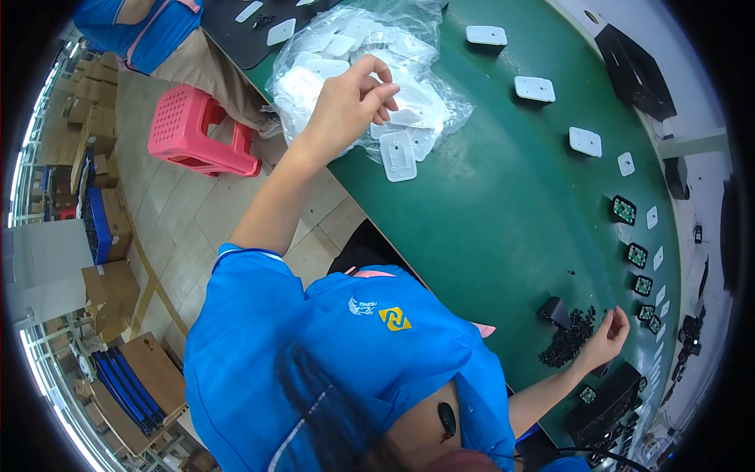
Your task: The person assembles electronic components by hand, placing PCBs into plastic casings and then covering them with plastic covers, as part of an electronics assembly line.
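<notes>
From my feed: left hand (pixel 354 106) is over the clear, crinkled plastic bag (pixel 454 110) of white plates at the far left of the green tabletop (pixel 464 216). Its fingers are curled, thumb near the index, narrow gap; I can't tell if anything is pinched there. One white rounded-rectangular plastic plate with small holes (pixel 399 157) lies at the near edge of the bag, below that hand. Right hand (pixel 610 338) is well apart, low on the right, just beside a loose pile of tiny black parts (pixel 568 343). Its fingertips are drawn close together; can't confirm a part between them. I see a small black open-topped box (pixel 555 311) at the pile's left side. Three white rounded-rectangular covers, dark underneath (pixel 535 89), stand spaced along the far side. Further right I get black housings with green circuit boards (pixel 624 209) in a curved row, small white plates (pixel 652 217) next to them. Black rectangular bin (pixel 605 405) sits below the right hand. Pink plastic stool (pixel 189 130) is on the floor, left, near a seated co-worker in blue (pixel 165 35).
</notes>
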`<state>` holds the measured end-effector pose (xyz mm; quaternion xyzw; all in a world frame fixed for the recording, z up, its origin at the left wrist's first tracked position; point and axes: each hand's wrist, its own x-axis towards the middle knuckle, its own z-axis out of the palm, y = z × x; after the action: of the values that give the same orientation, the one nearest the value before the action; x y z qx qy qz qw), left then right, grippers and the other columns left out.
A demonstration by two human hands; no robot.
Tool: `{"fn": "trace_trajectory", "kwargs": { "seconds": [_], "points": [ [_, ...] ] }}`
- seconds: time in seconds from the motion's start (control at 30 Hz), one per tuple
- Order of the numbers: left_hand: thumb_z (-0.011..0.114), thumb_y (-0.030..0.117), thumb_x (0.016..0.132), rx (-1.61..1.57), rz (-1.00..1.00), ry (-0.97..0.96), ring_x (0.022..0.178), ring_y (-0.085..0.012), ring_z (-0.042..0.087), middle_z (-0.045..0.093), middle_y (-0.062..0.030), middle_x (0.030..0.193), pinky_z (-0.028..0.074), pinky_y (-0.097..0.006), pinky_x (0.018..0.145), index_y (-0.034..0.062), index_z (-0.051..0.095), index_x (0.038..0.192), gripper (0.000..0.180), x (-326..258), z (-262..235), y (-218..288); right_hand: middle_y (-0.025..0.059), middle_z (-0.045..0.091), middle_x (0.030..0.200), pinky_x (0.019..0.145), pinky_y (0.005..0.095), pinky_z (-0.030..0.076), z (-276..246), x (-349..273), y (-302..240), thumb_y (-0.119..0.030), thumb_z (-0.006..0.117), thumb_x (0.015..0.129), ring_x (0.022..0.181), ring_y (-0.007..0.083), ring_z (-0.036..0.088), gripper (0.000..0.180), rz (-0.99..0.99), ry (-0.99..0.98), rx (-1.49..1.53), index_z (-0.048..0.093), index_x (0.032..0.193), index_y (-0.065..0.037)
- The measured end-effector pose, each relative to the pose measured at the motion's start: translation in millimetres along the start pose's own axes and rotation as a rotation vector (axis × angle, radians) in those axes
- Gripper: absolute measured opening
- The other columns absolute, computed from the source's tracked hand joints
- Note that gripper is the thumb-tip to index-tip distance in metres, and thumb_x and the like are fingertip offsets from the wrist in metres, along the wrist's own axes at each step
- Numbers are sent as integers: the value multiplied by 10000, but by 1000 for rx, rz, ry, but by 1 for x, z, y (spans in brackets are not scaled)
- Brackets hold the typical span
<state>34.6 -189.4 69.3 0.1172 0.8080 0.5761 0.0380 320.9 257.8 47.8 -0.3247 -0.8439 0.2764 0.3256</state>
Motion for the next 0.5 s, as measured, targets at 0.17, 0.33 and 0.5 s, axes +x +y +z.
{"fn": "trace_trajectory", "kwargs": {
  "seconds": [0.17,0.33,0.5],
  "points": [
    [662,126,884,6,18,7,547,-119,613,623,-73,689,475,-248,507,17,537,898,166,3,21,-31,43,626,931,759,217,466,40,-11,-64,-13,643,884,837,93,572,129,42,-101,366,628,1011,4],
    [582,0,878,138,217,6,583,-116,564,584,-68,758,449,-258,509,26,609,1000,128,-30,58,-7,60,639,890,697,225,465,79,-28,-138,-3,666,856,778,109,584,155,168,-376,842,582,986,-21],
    [624,-5,846,-96,385,-285,638,-176,570,578,-85,819,461,-281,561,37,661,1020,182,-70,119,36,80,639,905,739,234,473,88,-46,-166,27,641,863,812,127,591,172,213,-514,998,556,1003,-26]
  ]
}}
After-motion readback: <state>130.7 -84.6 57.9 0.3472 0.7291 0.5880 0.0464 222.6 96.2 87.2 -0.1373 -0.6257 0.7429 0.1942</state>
